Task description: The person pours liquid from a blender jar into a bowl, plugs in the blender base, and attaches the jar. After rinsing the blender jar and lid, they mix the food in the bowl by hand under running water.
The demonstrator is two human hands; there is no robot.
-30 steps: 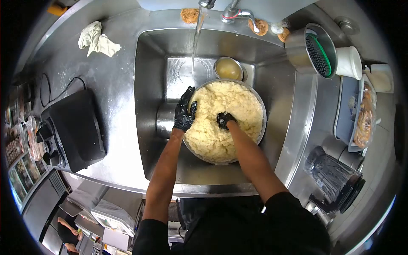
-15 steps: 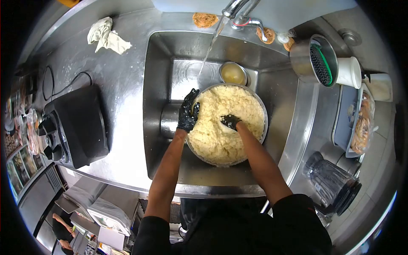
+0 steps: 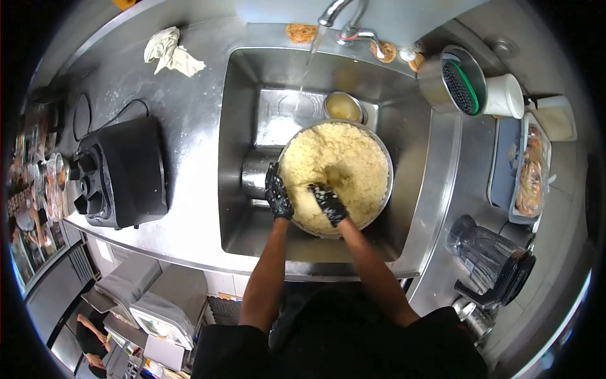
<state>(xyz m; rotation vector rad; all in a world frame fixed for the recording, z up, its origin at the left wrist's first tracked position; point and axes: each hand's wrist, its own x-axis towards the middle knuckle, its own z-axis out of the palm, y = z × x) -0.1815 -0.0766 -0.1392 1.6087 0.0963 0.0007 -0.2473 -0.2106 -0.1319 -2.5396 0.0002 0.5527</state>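
Note:
A large round metal bowl (image 3: 391, 165) stands in the sink, heaped with a pale yellow, crumbly, moist mass (image 3: 353, 142). My left hand (image 3: 278, 194), in a black glove, lies along the bowl's left rim with its fingers stretched out. In the near left part of the mass is my right hand (image 3: 328, 203), also black-gloved, its fingers extended and dotted with pale crumbs. Between the two hands sits a smoother, paler lump. A hollow shows in the mass just beyond my right hand.
Water runs from the faucet (image 3: 329, 14) into the sink (image 3: 404, 208). Behind the bowl sits a small bowl of yellowish liquid (image 3: 344, 107). A black appliance (image 3: 123, 174) and a cloth (image 3: 172, 52) lie left; a metal pot (image 3: 435, 85) and a blender jug (image 3: 486, 256) stand right.
My right hand has come out of the middle of the mass toward me and left, leaving a hollow. My left hand has slid nearer along the rim. The view has shifted slightly.

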